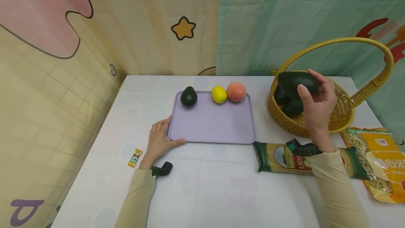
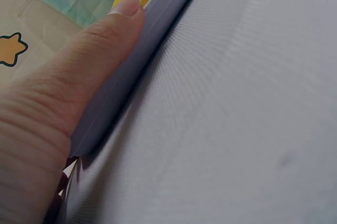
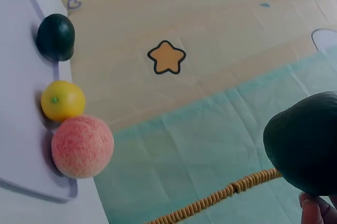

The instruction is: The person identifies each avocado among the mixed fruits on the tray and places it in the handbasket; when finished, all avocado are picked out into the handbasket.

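Observation:
My right hand (image 1: 319,103) holds a dark green avocado (image 1: 295,83) over the wicker basket (image 1: 343,112), thumb on the near side. In the right wrist view, that avocado (image 3: 305,142) sits at the right edge above the fingertips. Beneath it, dark rounded things (image 1: 292,106) lie in the basket, partly hidden. My left hand (image 1: 159,138) rests against the near left corner of a lilac tray (image 1: 215,126), its thumb (image 2: 100,50) straight along the front rim. Along the tray's far side are another avocado (image 1: 188,97), a lemon (image 1: 219,95) and a peach (image 1: 236,92).
A green-ended pasta packet (image 1: 275,157) lies in front of the basket, partly under the right forearm. Right of it is a yellow food bag (image 1: 379,164). A small wrapped snack (image 1: 135,158) lies left of the left wrist. The basket's tall handle (image 1: 341,40) arches up. Curtains hang behind the table.

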`<state>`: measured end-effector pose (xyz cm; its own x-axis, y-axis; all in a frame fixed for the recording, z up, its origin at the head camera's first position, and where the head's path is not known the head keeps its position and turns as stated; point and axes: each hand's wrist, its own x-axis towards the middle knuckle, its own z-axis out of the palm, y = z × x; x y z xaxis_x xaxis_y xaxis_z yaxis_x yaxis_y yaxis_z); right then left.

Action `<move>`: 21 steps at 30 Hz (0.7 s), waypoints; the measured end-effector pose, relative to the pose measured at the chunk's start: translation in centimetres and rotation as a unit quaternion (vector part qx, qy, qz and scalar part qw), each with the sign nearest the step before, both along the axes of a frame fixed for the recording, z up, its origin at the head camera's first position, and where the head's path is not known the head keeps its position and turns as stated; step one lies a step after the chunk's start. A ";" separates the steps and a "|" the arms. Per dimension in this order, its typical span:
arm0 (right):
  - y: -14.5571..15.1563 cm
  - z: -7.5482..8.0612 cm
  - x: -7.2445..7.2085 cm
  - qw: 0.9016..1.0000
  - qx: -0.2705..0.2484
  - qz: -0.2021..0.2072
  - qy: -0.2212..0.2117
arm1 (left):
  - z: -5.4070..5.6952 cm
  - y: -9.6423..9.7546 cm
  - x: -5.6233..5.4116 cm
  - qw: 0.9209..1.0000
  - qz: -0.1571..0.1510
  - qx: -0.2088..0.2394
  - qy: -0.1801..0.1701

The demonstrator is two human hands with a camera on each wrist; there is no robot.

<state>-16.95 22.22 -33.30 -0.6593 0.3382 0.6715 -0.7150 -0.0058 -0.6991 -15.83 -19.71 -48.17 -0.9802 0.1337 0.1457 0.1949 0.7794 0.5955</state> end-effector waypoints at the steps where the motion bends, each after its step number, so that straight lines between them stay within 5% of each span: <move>1: 0.5 -0.1 0.0 1.000 -0.004 0.000 -0.001 | 0.0 0.0 0.0 1.000 0.000 0.000 -0.001; 12: 6.3 -0.8 -0.2 0.993 0.050 -0.076 -0.077 | 0.1 0.1 0.0 1.000 0.001 -0.004 -0.001; 15: 7.8 -0.8 -0.4 0.976 0.104 -0.120 -0.152 | 0.2 0.1 0.0 1.000 0.002 -0.003 -0.002; 21: 10.7 -0.9 -0.6 0.910 0.240 -0.141 -0.308 | 0.3 0.1 0.0 1.000 0.003 -0.003 -0.002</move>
<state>-17.60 32.93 -34.20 -0.8928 0.3175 0.3195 -0.1134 0.5280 -0.8417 -15.81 -19.60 -47.88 -0.9816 0.1296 0.1405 0.1882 0.7838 0.5918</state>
